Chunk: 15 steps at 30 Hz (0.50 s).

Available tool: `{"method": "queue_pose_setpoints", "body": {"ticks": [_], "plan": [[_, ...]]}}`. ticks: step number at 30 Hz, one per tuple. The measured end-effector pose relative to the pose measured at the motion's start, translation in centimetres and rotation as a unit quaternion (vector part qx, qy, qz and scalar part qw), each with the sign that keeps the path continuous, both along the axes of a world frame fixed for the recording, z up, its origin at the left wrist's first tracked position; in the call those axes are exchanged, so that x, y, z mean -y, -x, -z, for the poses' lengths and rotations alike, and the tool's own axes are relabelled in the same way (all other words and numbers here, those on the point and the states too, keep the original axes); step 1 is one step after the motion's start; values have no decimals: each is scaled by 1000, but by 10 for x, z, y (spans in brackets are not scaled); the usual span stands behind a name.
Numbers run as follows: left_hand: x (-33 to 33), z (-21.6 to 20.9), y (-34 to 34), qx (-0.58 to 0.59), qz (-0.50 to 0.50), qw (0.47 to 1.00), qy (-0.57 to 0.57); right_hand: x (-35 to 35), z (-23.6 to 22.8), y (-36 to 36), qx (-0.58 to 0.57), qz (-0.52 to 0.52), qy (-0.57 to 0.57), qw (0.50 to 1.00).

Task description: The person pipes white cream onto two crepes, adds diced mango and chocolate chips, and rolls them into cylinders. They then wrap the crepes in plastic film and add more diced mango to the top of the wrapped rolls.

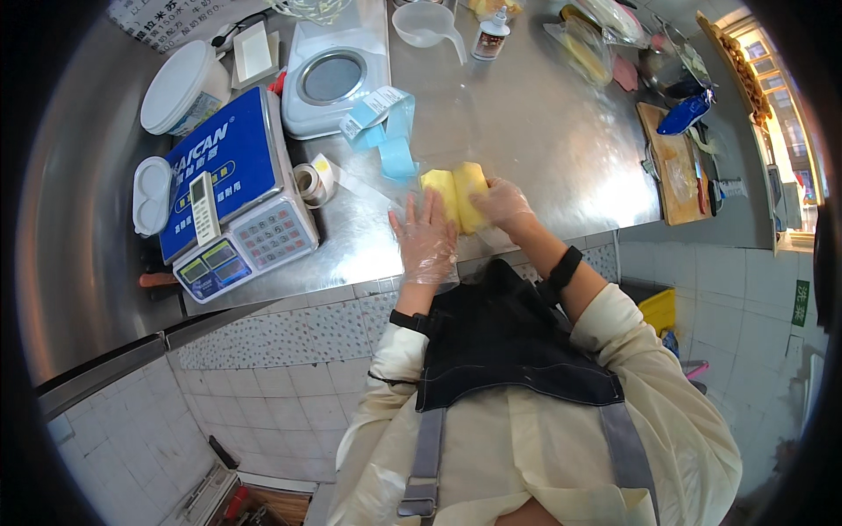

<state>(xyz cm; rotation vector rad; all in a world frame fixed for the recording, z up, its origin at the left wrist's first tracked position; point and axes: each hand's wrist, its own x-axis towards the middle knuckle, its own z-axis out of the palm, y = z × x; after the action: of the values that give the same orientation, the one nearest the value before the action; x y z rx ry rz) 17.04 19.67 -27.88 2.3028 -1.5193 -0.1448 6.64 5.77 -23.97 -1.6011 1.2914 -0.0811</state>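
Observation:
At the front edge of the steel table lies a soft yellow piece [468, 182] with a lengthwise crease, like two thick folds side by side. Whether it is cloth, sponge or something else I cannot tell. My left hand [426, 243], in a clear plastic glove, rests flat against its left side with the fingers spread. My right hand [505, 207], gloved the same way, grips its right edge with the fingers bent over it. Just beyond the left hand lies a light blue printed strip [399, 158], next to a small roll of white labels [310, 184].
To the left stand a blue-topped scale [219, 162] with a white remote control [203, 208] on it, a lidded white tub [180, 88] and a white appliance [307, 123]. A ladle [425, 26] and bottle [491, 37] are at the back. A cutting board [674, 175] holds knives at right.

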Motion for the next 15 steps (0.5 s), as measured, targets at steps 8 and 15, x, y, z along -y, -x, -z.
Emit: {"method": "queue_pose_setpoints", "body": {"ticks": [8, 15], "plan": [[2, 0, 5, -1, -17, 1000, -5, -28, -48, -12, -160, -130, 325, 923], [11, -22, 9, -34, 25, 998, 49, 0, -34, 49, -51, -184, 317, 929]]}}
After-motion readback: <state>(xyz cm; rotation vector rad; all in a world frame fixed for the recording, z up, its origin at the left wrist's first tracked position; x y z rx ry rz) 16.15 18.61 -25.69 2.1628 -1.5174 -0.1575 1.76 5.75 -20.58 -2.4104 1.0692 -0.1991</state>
